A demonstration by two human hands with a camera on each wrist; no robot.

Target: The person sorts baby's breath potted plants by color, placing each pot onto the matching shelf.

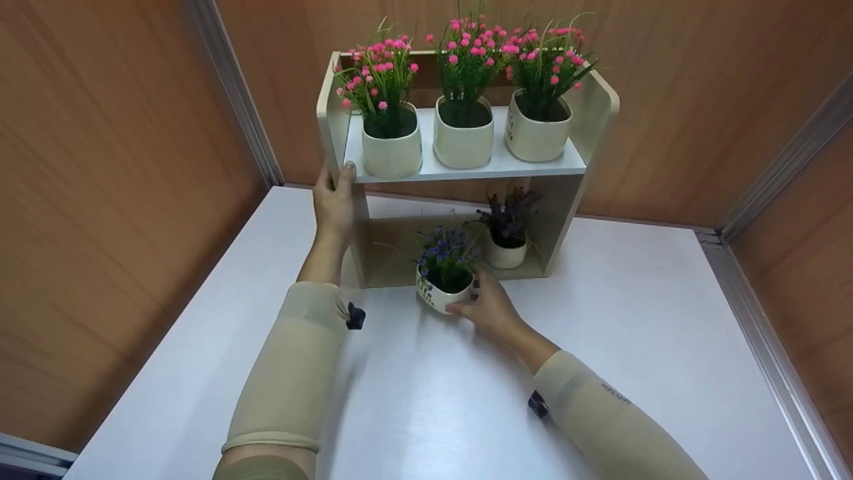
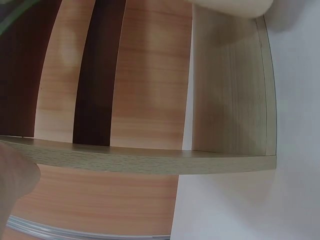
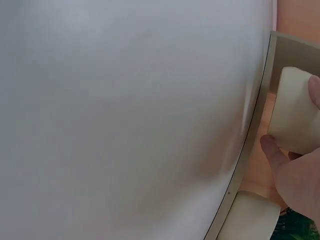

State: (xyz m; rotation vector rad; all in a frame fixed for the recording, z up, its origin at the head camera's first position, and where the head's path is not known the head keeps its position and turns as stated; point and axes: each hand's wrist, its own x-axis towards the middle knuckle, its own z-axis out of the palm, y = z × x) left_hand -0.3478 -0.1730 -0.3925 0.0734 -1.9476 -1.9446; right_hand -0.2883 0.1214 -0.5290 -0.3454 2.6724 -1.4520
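Note:
My left hand (image 1: 333,208) grips the left side panel of a two-tier wooden shelf (image 1: 360,257), thumb at its front edge just below the upper board. In the left wrist view, part of that hand (image 2: 17,175) shows beside the panel (image 2: 150,162). With thumb and fingers, my right hand (image 1: 494,310) holds a white pot (image 1: 436,297) of blue flowers at the front edge of the lower tier. The pot leans, its opening facing me. In the right wrist view, the fingers (image 3: 274,150) hold the plain cream side of the pot (image 3: 295,110).
Three white pots with pink flowers (image 1: 463,143) stand in a row on the upper board. A pot of dark purple flowers (image 1: 508,257) sits at the lower tier's right. The shelf stands at the back of a white table (image 1: 413,413), before wooden walls (image 1: 673,120).

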